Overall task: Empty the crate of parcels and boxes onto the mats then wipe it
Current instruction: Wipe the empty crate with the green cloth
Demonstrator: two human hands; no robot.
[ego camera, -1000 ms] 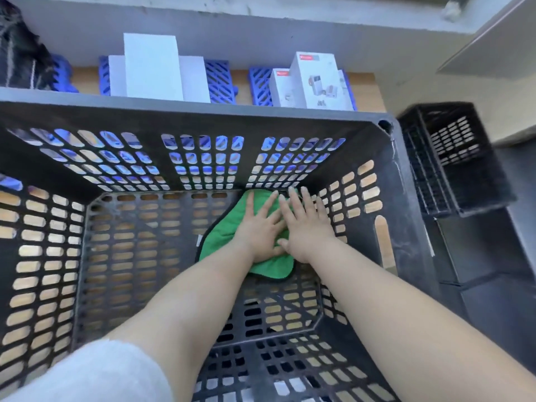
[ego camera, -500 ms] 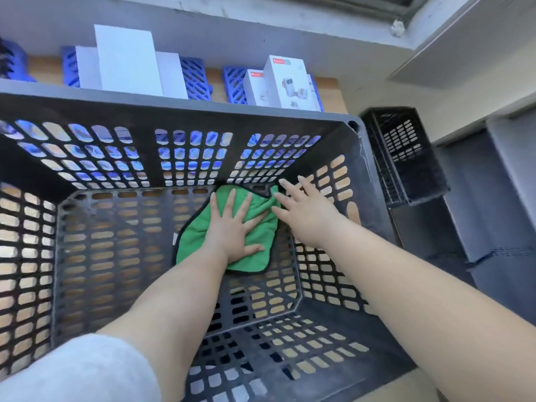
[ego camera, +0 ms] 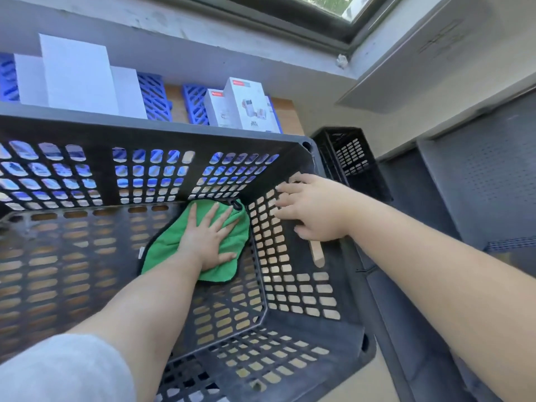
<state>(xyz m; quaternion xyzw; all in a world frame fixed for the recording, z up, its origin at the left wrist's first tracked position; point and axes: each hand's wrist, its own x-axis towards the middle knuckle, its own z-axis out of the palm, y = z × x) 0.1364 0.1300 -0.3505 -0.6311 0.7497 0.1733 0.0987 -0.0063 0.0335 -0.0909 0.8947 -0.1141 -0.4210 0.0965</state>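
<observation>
A large black perforated crate [ego camera: 150,132] fills the view, holding only a green cloth [ego camera: 162,248] in its far right floor corner. My left hand [ego camera: 210,239] presses flat on the cloth, fingers spread. My right hand [ego camera: 310,210] lies against the inside of the crate's right wall near the rim, fingers loosely bent on the holes. Beyond the crate, white boxes [ego camera: 78,74] and printed product boxes [ego camera: 246,105] stand on blue mats [ego camera: 153,97].
A smaller black crate [ego camera: 352,158] sits to the right of the big one. Grey perforated shelving [ego camera: 487,181] runs along the right side. A window sill and grey wall [ego camera: 203,33] lie behind the mats. Wooden floor shows through the crate holes.
My right hand left the cloth and moved right and up onto the crate's right wall. My left hand stays on the cloth in the corner. The view swung to the right.
</observation>
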